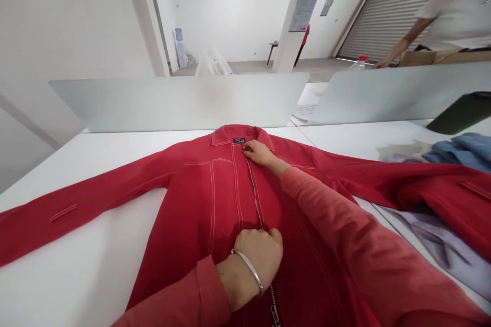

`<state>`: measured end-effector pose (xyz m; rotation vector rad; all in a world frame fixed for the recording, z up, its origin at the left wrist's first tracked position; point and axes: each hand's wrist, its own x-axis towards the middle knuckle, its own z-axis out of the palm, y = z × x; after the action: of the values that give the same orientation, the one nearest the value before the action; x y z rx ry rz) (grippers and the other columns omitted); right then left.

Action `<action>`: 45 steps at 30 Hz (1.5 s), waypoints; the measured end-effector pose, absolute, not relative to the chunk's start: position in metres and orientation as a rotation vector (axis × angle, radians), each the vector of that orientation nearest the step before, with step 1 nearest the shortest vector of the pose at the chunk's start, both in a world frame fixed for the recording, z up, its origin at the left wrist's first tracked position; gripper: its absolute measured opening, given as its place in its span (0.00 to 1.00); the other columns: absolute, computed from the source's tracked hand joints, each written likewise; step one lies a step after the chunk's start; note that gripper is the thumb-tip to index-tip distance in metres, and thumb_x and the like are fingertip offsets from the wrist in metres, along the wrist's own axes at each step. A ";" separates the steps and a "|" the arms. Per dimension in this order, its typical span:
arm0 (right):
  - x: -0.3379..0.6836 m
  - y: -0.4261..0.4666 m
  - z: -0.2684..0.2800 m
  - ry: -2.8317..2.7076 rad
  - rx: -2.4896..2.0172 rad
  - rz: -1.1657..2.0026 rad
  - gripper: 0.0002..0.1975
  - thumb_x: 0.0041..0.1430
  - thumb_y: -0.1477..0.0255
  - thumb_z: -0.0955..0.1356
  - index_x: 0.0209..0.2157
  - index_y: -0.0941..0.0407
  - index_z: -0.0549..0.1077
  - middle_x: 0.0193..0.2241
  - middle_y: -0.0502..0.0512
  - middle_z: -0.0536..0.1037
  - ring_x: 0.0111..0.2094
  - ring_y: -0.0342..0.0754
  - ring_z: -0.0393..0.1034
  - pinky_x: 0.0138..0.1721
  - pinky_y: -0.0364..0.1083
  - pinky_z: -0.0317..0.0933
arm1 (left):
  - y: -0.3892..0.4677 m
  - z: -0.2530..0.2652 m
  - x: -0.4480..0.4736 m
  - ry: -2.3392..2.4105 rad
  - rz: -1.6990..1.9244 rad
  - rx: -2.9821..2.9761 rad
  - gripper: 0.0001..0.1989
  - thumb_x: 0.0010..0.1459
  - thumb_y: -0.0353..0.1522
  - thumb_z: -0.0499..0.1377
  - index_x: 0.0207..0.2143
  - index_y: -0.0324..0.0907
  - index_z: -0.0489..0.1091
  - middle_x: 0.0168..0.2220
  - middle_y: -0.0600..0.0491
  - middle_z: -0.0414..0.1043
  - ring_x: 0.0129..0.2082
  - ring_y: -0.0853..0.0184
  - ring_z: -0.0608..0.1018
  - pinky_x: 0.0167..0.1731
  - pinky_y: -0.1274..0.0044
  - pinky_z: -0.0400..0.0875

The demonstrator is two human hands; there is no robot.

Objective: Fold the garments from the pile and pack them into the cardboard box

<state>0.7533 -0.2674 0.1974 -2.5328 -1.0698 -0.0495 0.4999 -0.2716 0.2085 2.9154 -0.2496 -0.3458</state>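
A red jacket (184, 199) with white stitching lies spread on the table, its collar at the far side and its sleeves stretched out to both sides. Down its front runs a metal zipper (254, 191), with a zipper pull (274, 314) near the bottom edge of the view. My right hand (258, 152) pinches the front edge at the zipper's top, just below the collar and a dark label (239, 140). Lower down, my left hand (261, 253), with a silver bracelet at the wrist, is closed over the zipper line; its fingertips are hidden beneath it.
Frosted dividers (184, 104) stand along the back of the white table (115, 245). At right lie blue denim (460, 150), pale cloth (433, 240) and a dark green object (460, 112). Beyond the divider, a person in a white shirt (456, 15) stands beside a cardboard box (441, 57).
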 end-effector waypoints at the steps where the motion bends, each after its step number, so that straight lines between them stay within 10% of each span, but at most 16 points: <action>1: 0.751 -0.267 0.194 -1.102 -2.545 -0.094 0.13 0.54 0.75 0.62 0.42 0.62 0.68 0.41 0.60 0.67 0.42 0.47 0.61 0.45 0.44 0.53 | -0.273 0.209 0.499 -0.251 -0.351 2.934 0.14 0.54 0.23 0.43 0.40 0.33 0.63 0.29 0.41 0.71 0.30 0.57 0.76 0.24 0.68 0.70; 12: 0.732 -0.271 0.180 -1.333 -2.656 -0.245 0.18 0.61 0.73 0.53 0.47 0.65 0.63 0.50 0.66 0.60 0.50 0.52 0.54 0.50 0.49 0.47 | -0.273 0.203 0.494 -0.412 -0.011 3.196 0.20 0.57 0.29 0.44 0.51 0.34 0.61 0.55 0.39 0.55 0.55 0.51 0.56 0.49 0.61 0.55; 20: 0.704 -0.282 0.184 -1.304 -2.686 -0.144 0.24 0.60 0.64 0.55 0.53 0.65 0.57 0.56 0.65 0.53 0.57 0.58 0.43 0.52 0.54 0.46 | -0.271 0.200 0.497 -0.469 -0.026 3.279 0.23 0.56 0.31 0.44 0.52 0.28 0.58 0.54 0.34 0.55 0.53 0.49 0.59 0.46 0.61 0.56; 36: 0.607 -0.351 0.238 -1.207 -2.658 0.158 0.10 0.54 0.68 0.60 0.29 0.59 0.69 0.29 0.55 0.72 0.30 0.46 0.65 0.29 0.41 0.54 | -0.231 0.220 0.485 -0.261 0.103 3.104 0.11 0.56 0.26 0.44 0.36 0.34 0.65 0.40 0.45 0.63 0.41 0.66 0.66 0.44 0.75 0.61; 45: 0.568 -0.343 0.213 -1.039 -2.783 0.248 0.19 0.46 0.61 0.64 0.38 0.59 0.67 0.32 0.62 0.72 0.34 0.54 0.67 0.30 0.46 0.57 | -0.254 0.224 0.435 -0.624 -0.265 3.079 0.11 0.56 0.31 0.48 0.31 0.35 0.67 0.33 0.48 0.66 0.35 0.67 0.68 0.39 0.77 0.62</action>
<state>0.5685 -0.3425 0.2132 -2.7830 -1.0386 0.2484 0.4354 -0.2543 0.2237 3.0786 -0.6239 -0.2652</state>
